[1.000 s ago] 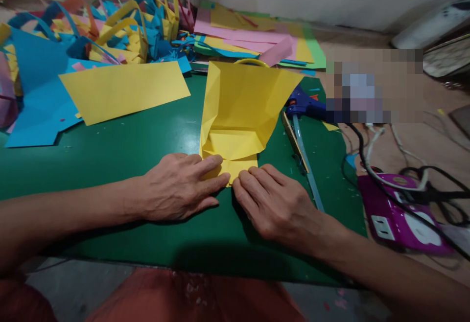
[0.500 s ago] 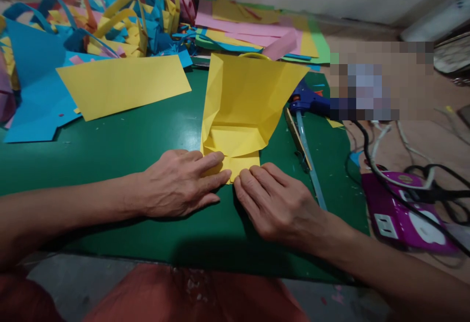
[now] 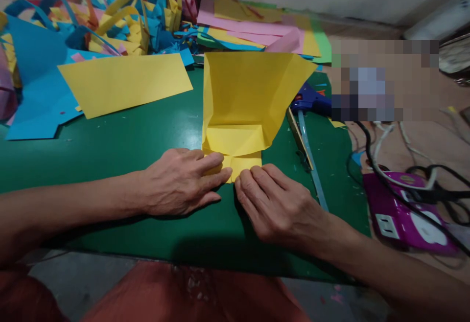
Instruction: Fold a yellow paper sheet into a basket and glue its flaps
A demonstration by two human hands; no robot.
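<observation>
A folded yellow paper piece (image 3: 246,96) stands partly open on the green mat (image 3: 121,148), its wide top flared away from me. My left hand (image 3: 179,181) lies flat with its fingers pressing the paper's folded bottom flap at the left. My right hand (image 3: 276,202) presses the same flap's near edge with its fingertips from the right. Both hands touch the paper and almost meet at the fold.
A flat yellow sheet (image 3: 123,83) lies at the left over blue paper (image 3: 33,92). Paper strips and baskets (image 3: 121,13) pile up behind. A blue glue gun (image 3: 310,101) and ruler (image 3: 299,138) lie right of the paper; a purple power strip (image 3: 402,217) with cables sits further right.
The yellow paper's upper part has opened wider and stands squarer. Both hands stay pressed on the bottom flap with hardly any shift.
</observation>
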